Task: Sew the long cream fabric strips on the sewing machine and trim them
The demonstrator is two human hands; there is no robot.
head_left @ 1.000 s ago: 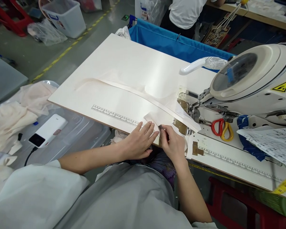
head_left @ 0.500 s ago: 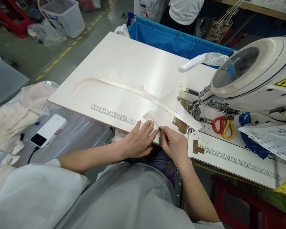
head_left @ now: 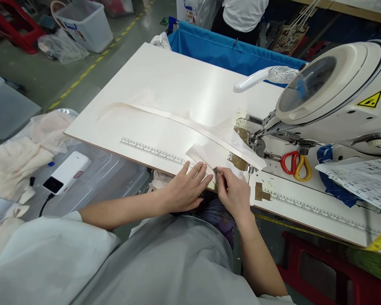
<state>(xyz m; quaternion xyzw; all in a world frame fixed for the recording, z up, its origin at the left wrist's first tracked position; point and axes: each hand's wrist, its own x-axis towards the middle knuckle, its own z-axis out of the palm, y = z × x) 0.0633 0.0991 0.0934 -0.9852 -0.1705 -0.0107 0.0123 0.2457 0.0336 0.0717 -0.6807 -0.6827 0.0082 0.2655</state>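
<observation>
Our right hand (head_left: 233, 188) pinches a small dark item (head_left: 215, 170); left hand (head_left: 187, 186) flat, fingers loosely spread, at the pale fabric (head_left: 201, 153) on the worktop (head_left: 165, 72). Looks light, soft, probably slippery; we'd take it by the edge.

Fabric strip (head_left: 184, 121) on table (head_left: 98, 120), left of sewing machine (head_left: 346, 112). Scissors (head_left: 294, 163) right of strip, near machine; bin (head_left: 209, 45) behind table. Device (head_left: 68, 171) left of table, fabric pile (head_left: 14, 165) left of device.
</observation>
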